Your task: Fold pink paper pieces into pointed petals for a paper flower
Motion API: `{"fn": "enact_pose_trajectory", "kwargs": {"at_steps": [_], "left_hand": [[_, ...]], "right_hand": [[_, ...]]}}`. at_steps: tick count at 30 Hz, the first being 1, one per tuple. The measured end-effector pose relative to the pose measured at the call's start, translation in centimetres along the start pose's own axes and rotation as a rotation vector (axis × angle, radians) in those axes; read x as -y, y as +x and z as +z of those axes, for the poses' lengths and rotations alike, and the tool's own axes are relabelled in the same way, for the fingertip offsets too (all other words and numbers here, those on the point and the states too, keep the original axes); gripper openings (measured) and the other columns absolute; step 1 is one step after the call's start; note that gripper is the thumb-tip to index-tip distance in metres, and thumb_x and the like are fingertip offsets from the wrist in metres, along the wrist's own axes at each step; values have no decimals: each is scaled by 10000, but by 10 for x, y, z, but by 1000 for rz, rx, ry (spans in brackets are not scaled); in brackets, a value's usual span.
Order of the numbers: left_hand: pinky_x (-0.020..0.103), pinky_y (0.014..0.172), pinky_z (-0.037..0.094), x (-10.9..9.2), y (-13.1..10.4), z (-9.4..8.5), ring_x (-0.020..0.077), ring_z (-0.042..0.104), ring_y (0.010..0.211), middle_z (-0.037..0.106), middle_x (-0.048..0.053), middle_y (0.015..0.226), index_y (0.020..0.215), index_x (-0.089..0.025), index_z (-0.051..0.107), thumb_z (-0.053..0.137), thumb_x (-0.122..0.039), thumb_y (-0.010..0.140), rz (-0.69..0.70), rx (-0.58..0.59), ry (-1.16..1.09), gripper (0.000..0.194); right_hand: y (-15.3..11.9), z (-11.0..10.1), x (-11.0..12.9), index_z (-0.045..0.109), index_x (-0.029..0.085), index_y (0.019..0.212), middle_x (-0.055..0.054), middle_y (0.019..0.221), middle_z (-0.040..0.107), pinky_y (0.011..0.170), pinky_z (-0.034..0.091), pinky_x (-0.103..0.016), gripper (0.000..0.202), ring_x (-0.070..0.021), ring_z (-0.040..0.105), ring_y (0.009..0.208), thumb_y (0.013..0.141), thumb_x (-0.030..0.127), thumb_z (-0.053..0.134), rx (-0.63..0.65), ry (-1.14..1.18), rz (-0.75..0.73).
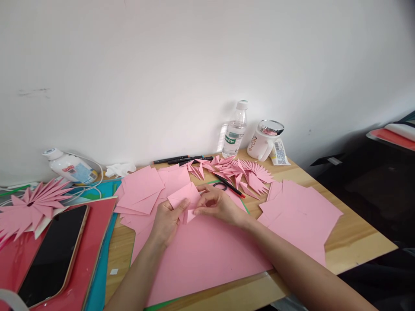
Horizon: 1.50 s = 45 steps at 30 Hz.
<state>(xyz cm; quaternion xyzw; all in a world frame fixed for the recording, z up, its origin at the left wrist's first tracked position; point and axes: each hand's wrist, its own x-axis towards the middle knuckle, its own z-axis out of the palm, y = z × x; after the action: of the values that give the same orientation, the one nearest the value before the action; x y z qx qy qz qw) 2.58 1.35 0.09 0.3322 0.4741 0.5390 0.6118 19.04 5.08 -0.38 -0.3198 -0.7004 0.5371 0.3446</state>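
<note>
Between my two hands is a small pink sheet of paper [184,194], partly folded and held above a large pink sheet [210,259]. My left hand [167,220] pinches its left side, thumb on top. The fingers of my right hand [218,205] close on its right side, by a turned-up flap at the lower edge. Just left of the hands lies a pile of pink paper pieces [141,190]. Beyond them are folded pink paper points [201,168] and a fan of folded paper [256,172].
Several black pens [171,160] lie along the wall, with a water bottle [235,131] and a white mug [264,142] beside them. More pink sheets [301,216] cover the right. At left are a phone [55,255], a paper pinwheel [35,203] and a white bottle [69,166].
</note>
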Motion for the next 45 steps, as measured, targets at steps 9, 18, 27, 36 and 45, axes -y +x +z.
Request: {"fn": "enact_pose_trajectory", "kwargs": {"at_steps": [9,18,27,36,45], "left_hand": [[290,681,515,1,-2,1,202,633,776,692,48,711,650,-126,659,724,-291,643,-23,40,29,178],[417,837,497,3,-2,-1,229,646,866,711,56,879,904,-162,670,728,-262,655,-54,163,-10,275],[468,909,457,-2,-3,0,266,652,905,690,33,695,650,-142,622,698,-314,701,-89,165,-49,194],[411,853,512,4,-3,-1,275,651,921,705,123,971,951,-105,667,726,-267,673,-63,108,87,327],[377,820,532,4,-3,-1,256,665,881,715,116,931,919,-99,677,714,-264,687,-42,75,62,287]], "right_hand": [[2,7,-2,597,161,564,-31,732,595,609,446,-264,317,-133,548,651,593,447,731,-174,44,101],[4,2,-2,637,151,623,-35,664,636,570,437,-266,272,-134,546,599,653,416,692,-219,67,111],[3,1,7,605,150,586,-26,635,608,563,401,-269,278,-128,507,576,673,405,674,-315,42,133],[3,4,2,567,148,582,-2,593,554,521,363,-244,304,-103,451,543,677,417,671,-330,76,79],[3,3,-1,628,153,737,-29,734,614,582,425,-265,241,-126,511,632,622,345,718,-314,125,45]]}}
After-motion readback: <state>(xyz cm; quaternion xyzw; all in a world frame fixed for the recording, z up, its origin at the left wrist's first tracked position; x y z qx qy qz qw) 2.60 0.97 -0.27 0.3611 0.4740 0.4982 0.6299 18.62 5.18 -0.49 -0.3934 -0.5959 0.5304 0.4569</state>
